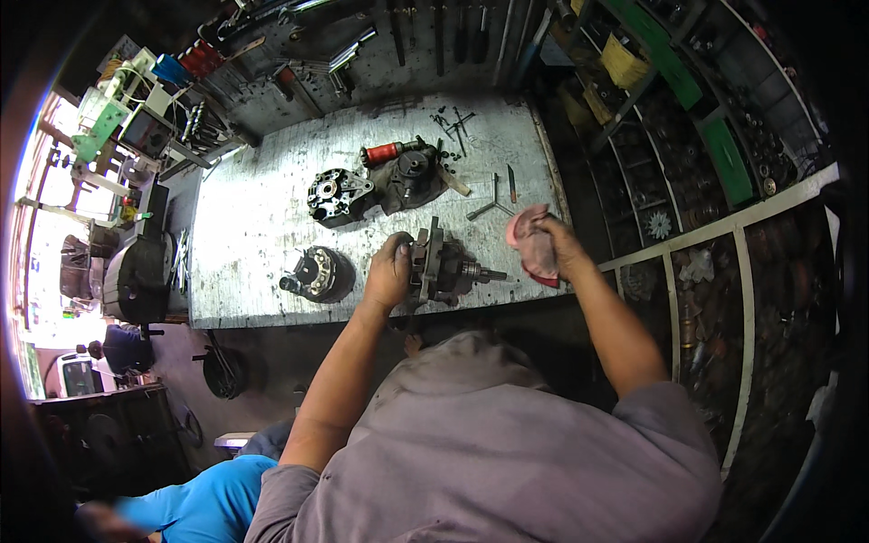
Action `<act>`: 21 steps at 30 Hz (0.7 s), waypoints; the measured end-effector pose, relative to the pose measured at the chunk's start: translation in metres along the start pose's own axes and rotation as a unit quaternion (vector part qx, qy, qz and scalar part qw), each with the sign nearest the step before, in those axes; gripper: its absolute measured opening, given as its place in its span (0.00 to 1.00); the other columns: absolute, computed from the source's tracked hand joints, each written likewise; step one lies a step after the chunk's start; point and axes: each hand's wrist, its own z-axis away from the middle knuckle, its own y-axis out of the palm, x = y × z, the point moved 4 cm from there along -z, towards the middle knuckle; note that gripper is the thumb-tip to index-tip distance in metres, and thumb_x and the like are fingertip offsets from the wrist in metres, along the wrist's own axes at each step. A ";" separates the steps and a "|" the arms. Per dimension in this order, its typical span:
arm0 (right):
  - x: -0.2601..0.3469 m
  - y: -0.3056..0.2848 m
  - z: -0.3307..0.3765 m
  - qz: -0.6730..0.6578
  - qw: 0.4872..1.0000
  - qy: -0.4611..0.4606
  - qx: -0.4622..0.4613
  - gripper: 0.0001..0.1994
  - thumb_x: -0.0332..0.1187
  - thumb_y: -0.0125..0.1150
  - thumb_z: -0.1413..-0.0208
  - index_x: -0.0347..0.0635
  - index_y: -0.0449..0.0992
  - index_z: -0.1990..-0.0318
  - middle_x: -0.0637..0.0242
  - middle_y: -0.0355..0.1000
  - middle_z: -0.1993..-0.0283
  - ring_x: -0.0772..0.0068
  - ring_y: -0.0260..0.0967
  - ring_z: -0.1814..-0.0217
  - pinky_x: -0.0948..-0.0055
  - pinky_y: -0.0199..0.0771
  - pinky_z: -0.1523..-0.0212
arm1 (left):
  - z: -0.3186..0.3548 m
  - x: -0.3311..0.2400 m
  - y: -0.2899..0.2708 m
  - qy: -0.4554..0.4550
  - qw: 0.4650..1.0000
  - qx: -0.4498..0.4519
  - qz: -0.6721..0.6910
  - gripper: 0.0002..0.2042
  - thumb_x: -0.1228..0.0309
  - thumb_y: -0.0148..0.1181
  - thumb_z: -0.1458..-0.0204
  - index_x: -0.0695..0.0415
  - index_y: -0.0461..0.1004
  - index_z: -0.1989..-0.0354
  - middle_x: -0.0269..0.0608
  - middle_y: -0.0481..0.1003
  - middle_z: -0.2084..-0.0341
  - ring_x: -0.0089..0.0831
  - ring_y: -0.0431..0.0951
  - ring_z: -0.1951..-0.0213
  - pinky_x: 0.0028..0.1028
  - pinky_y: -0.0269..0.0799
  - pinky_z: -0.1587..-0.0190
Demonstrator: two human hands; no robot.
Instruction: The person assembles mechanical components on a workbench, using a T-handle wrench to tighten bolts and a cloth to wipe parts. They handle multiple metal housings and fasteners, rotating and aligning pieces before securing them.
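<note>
Near the front edge of the workbench point(235, 244), my left hand point(389, 271) is closed on the left end of an alternator rotor point(438, 262). The rotor lies on its side, its dark metal claws in the middle and its shaft pointing right. A crumpled pink rag point(536, 242) is gripped in my right hand point(565, 250), right of the shaft and apart from it. Left of my left hand sits a round alternator part with copper-coloured windings point(319, 274). Behind it are a silver alternator housing point(337, 194) and a dark metal unit point(413, 174).
A red-handled air tool point(384, 154), a three-way wrench point(492, 203), a thin screwdriver point(512, 185) and loose bolts point(454, 128) lie farther back. Shelves of parts point(706, 244) stand right. At lower left is a person in a blue shirt point(208, 498).
</note>
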 end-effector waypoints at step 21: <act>-0.056 0.091 -0.006 0.299 0.925 -0.003 0.233 0.18 0.31 0.65 0.30 0.30 0.79 0.38 0.67 0.83 0.52 0.76 0.78 0.50 0.72 0.79 0.45 | 0.016 0.019 0.006 0.064 0.997 0.000 0.035 0.20 0.62 0.48 0.29 0.61 0.71 0.36 0.62 0.78 0.45 0.63 0.78 0.43 0.48 0.74 0.38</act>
